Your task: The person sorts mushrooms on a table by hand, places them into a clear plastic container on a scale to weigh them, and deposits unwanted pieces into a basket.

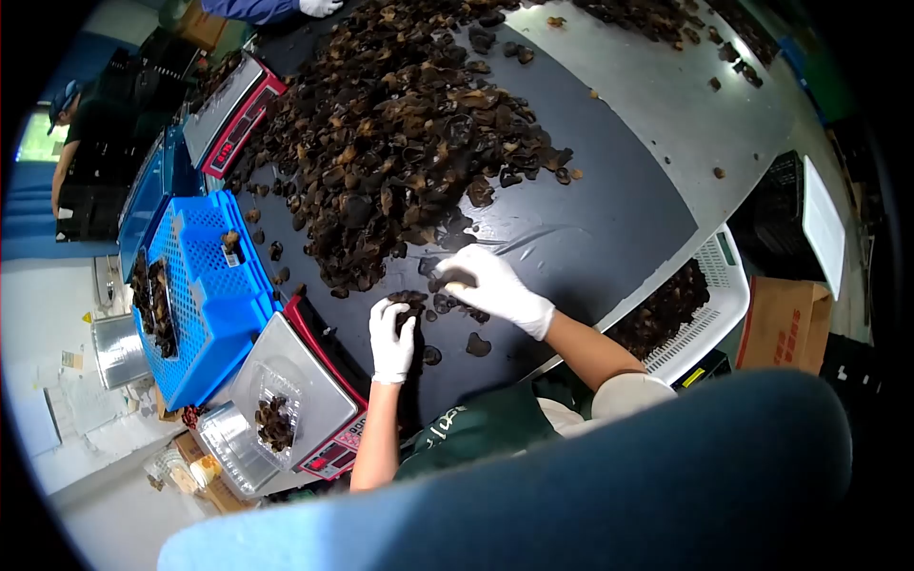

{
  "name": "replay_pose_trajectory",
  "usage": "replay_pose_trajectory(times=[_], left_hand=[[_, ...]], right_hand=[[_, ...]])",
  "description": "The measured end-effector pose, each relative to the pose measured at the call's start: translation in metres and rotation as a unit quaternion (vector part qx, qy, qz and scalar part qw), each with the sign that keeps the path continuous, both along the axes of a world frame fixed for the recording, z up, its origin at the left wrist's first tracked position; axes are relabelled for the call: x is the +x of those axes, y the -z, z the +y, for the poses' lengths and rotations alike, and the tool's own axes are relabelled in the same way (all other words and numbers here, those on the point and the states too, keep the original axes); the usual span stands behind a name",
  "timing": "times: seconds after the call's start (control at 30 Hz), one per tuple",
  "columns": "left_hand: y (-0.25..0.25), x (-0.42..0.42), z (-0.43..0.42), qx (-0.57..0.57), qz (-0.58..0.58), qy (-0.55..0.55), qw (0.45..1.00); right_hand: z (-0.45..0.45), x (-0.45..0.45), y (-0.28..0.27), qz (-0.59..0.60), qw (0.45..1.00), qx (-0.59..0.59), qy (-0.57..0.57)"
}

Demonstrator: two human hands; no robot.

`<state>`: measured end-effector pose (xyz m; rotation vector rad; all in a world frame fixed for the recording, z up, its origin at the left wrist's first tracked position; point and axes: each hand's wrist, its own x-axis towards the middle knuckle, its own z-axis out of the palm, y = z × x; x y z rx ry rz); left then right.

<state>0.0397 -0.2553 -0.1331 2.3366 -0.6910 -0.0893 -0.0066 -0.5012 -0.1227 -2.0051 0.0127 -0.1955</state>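
My left hand (391, 341), in a white glove, curls its fingers around dark wood ear mushroom pieces (409, 301) at the near edge of the heap. To its right, my white-gloved right hand (490, 290) pinches a dark mushroom piece (430, 269) between thumb and fingers. A large heap of brown-black wood ear mushrooms (381, 143) spreads over the dark table (590, 219) beyond both hands. Loose single pieces (478, 345) lie below my right hand. Left of my left hand, a clear plastic tray (295, 398) with some mushrooms rests on a red-edged scale (328, 381).
Blue crates (214, 285) stand at the left, beside a second scale (228, 114). A white basket (728, 285) of mushrooms sits at the right, near a cardboard box (785, 324). Another person's gloved hand (321, 8) is at the far edge; a capped person stands far left.
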Motion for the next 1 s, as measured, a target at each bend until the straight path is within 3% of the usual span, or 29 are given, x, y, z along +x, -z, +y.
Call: replay_pose_trajectory(times=[0.03,0.1,0.13,0.17,0.2,0.23,0.3,0.37,0.43,0.47,0.5,0.63,0.7,0.77,0.8,0.83,0.87,0.9,0.93,1.0], left_hand=[[0.003,-0.002,0.009,-0.029,-0.016,-0.010,0.999],[0.013,-0.007,0.024,-0.149,0.188,-0.140,0.961],[-0.008,-0.010,0.015,-0.301,0.361,-0.205,0.859],[-0.016,-0.009,0.013,-0.459,0.459,-0.202,0.733],[-0.025,-0.010,0.012,-0.512,0.522,-0.183,0.657],[-0.030,-0.009,0.012,-0.560,0.578,-0.161,0.572],[-0.021,-0.009,0.013,-0.582,0.657,-0.155,0.453],[-0.020,-0.014,0.007,-0.587,0.665,-0.120,0.446],[-0.024,-0.016,0.000,-0.605,0.691,-0.036,0.394],[-0.032,-0.017,-0.004,-0.592,0.701,-0.056,0.393],[-0.036,-0.018,-0.007,-0.579,0.711,-0.076,0.391],[-0.022,-0.017,0.005,-0.545,0.737,-0.122,0.382],[-0.020,-0.021,0.004,-0.571,0.733,-0.084,0.360],[-0.022,-0.024,0.004,-0.564,0.734,-0.070,0.373],[-0.018,-0.027,0.004,-0.571,0.693,-0.078,0.433],[-0.017,-0.031,0.006,-0.574,0.691,-0.079,0.432],[-0.016,-0.035,0.007,-0.525,0.581,-0.006,0.621],[-0.020,-0.038,0.007,-0.446,0.440,0.067,0.777],[-0.018,-0.038,0.008,-0.448,0.438,0.064,0.777],[-0.012,-0.038,0.011,-0.492,0.543,-0.026,0.679]], right_hand=[[-0.005,0.000,0.003,-0.019,0.991,0.130,0.036],[-0.016,-0.004,-0.012,0.092,0.914,0.391,0.052],[-0.022,-0.005,-0.012,0.138,0.829,0.539,0.050],[-0.026,-0.006,-0.012,0.179,0.718,0.671,0.048],[-0.023,-0.007,-0.019,0.207,0.633,0.741,0.087],[-0.024,-0.005,-0.002,0.213,0.497,0.840,0.034],[-0.017,-0.006,0.006,0.222,0.444,0.868,-0.010],[-0.005,-0.002,0.001,0.223,0.399,0.886,-0.073],[0.001,-0.006,-0.012,0.240,0.432,0.866,-0.075],[0.007,-0.004,-0.009,0.269,0.371,0.886,-0.077],[0.010,-0.004,-0.010,0.270,0.367,0.885,-0.094],[0.014,-0.009,-0.007,0.262,0.382,0.879,-0.113],[0.011,-0.009,-0.016,0.254,0.380,0.881,-0.124],[0.008,-0.008,-0.027,0.272,0.416,0.863,-0.093],[0.007,-0.009,-0.025,0.258,0.401,0.871,-0.117],[0.006,-0.010,-0.025,0.261,0.401,0.870,-0.117],[0.005,-0.010,-0.026,0.248,0.432,0.858,-0.121],[0.005,-0.010,-0.030,0.234,0.463,0.846,-0.124],[0.006,-0.009,-0.038,0.240,0.448,0.856,-0.094],[0.003,-0.008,-0.040,0.223,0.488,0.837,-0.108]])
